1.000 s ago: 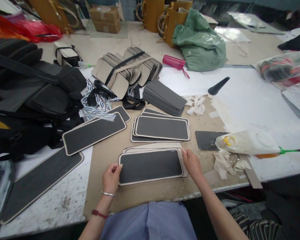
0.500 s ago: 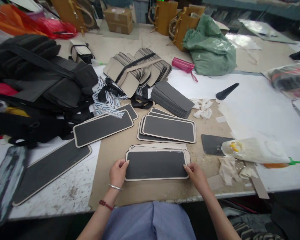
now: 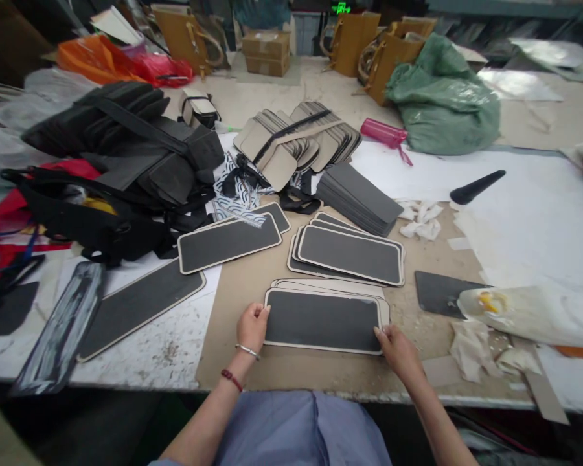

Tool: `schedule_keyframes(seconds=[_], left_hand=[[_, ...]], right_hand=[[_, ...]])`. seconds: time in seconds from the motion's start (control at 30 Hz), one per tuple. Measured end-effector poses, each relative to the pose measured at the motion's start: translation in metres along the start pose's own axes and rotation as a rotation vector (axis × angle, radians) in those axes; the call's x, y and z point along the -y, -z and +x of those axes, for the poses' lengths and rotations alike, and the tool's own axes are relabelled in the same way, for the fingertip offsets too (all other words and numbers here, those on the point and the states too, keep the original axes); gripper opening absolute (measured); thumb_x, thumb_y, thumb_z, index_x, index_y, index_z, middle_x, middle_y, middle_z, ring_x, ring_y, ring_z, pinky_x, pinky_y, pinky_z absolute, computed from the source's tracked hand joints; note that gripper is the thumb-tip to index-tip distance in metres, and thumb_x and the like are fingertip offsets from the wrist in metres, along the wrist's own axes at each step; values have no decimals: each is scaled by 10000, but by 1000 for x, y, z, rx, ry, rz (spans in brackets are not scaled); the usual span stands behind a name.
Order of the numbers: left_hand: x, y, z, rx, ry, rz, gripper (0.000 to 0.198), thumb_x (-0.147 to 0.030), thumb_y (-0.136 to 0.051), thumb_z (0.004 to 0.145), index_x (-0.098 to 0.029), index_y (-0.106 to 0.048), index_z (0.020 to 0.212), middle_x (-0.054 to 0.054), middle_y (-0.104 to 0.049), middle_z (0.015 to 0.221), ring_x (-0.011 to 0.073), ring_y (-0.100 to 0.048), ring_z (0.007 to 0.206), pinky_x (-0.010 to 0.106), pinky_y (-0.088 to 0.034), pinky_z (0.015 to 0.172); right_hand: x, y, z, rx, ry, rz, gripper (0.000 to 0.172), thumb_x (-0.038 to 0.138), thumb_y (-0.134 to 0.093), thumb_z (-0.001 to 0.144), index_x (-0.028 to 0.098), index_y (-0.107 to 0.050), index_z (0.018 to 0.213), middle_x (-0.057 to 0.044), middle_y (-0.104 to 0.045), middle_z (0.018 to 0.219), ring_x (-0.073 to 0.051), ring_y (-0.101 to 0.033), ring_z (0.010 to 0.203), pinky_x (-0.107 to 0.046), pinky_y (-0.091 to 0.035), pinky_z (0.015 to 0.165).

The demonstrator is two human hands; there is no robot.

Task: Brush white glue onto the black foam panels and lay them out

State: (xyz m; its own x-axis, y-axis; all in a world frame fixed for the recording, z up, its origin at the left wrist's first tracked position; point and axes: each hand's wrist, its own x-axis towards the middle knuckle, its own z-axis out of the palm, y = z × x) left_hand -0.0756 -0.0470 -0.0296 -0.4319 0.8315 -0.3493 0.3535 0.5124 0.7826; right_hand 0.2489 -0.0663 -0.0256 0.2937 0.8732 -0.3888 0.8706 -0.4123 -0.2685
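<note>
A dark grey panel with a beige border (image 3: 323, 320) lies on top of a small stack on the brown board (image 3: 252, 285) at the table's near edge. My left hand (image 3: 252, 327) pinches its left end, fingers curled on the edge. My right hand (image 3: 397, 349) grips its lower right corner. A second stack of the same panels (image 3: 350, 254) lies just behind, and two more bordered panels (image 3: 229, 241) lie to the left.
Black bags (image 3: 126, 162) pile up at the left. Bundled beige panels (image 3: 296, 139), a stack of plain grey sheets (image 3: 359, 197), a pink case (image 3: 383, 133) and a green sack (image 3: 442, 107) lie behind. A plastic-wrapped bundle (image 3: 529, 314) and paper scraps lie at the right.
The view has swung left and up. My right hand slid from the panel's upper right corner down to its lower right corner. My left hand kept hold of the left end.
</note>
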Motion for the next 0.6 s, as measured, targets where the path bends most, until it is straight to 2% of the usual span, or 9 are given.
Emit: schedule_keyframes(seconds=[0.17,0.33,0.43,0.6], left_hand=[[1,8,3,97,-44,-3,316,-493,-449,679,-198,-516,587,-34,-478,524,133,-436,536,237,-329,524],[6,12,6,187,-67,-11,353,-545,-487,628,-200,-470,553,-49,-433,498,123,-413,515,235,-341,521],[5,12,5,189,-72,13,348,-539,-476,639,-200,-477,558,-47,-433,500,126,-414,519,237,-336,522],[-1,9,-1,127,-72,87,301,-474,-439,684,-203,-473,559,-50,-408,486,128,-394,513,238,-309,518]], right_hand=[[-4,-2,0,11,5,35,294,447,-385,789,224,-402,599,0,-512,525,-164,-507,540,-249,-297,515],[-6,-1,-1,16,35,89,329,473,-351,800,220,-410,599,-1,-527,556,-159,-516,567,-247,-316,534],[-3,1,-3,13,43,97,324,464,-345,806,219,-420,606,-3,-525,556,-161,-511,564,-250,-313,534],[2,5,-6,34,35,37,285,406,-354,829,210,-450,646,-27,-560,613,-161,-519,588,-248,-297,534]])
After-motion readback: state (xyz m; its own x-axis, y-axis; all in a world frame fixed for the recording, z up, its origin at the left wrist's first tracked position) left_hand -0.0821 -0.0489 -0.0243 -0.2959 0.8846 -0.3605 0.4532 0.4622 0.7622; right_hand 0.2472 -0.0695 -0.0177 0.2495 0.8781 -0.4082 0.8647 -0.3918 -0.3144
